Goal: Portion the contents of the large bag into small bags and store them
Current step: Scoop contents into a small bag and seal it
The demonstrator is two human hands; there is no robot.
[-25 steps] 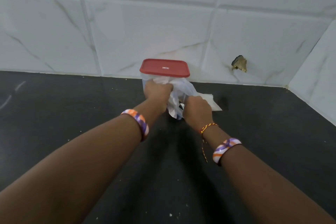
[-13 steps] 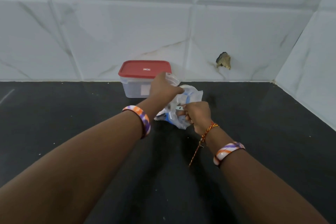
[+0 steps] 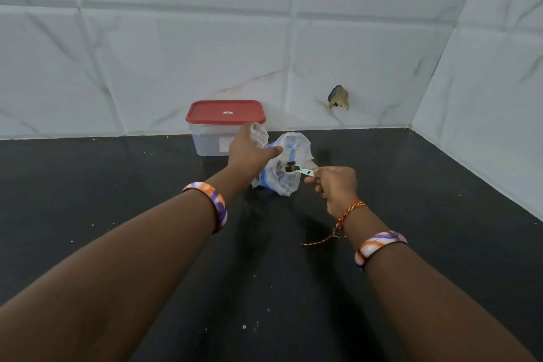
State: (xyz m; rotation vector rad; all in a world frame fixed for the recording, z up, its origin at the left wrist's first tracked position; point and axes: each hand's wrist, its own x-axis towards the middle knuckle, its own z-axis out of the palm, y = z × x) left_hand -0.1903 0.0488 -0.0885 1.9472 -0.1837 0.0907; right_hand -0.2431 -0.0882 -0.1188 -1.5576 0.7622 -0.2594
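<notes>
Red lid on clear box: small white tag in middle of lid, letters too tiny to read. White sticker on front of box, under lid: looks blank. Bag right of box: blue print, no words clear. No text can be read anywhere.
</notes>
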